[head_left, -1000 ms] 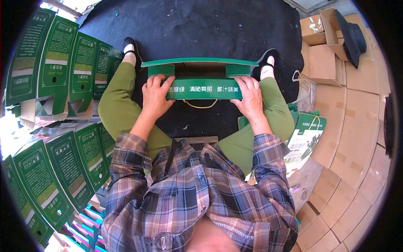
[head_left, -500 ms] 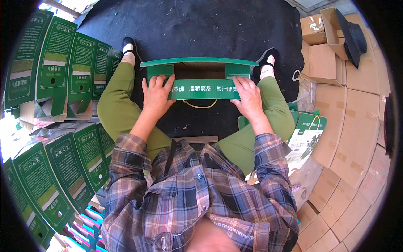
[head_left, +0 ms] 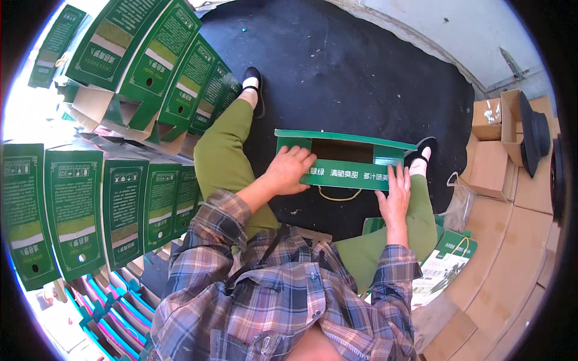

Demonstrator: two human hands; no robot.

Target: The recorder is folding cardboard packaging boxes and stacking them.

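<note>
An open green cardboard box [head_left: 344, 157] rests between my knees over a black floor mat [head_left: 355, 78]. My left hand [head_left: 289, 170] presses on the box's near left corner, fingers spread over the front flap. On the near right end lies my right hand [head_left: 394, 195], fingers flat against the flap. A thin yellow cord loop [head_left: 339, 195] hangs below the box's front edge. The inside of the box looks brown and dark.
Rows of assembled green boxes [head_left: 114, 204] stand at my left, with more [head_left: 162, 72] stacked further back. Flat brown cardboard [head_left: 512, 240] and small brown cartons [head_left: 490, 168] lie at the right. A flat printed green box [head_left: 448, 262] sits by my right knee.
The view has swung to the left, so the box and both hands appear further right and lower. Both hands stay on the box's front flap.
</note>
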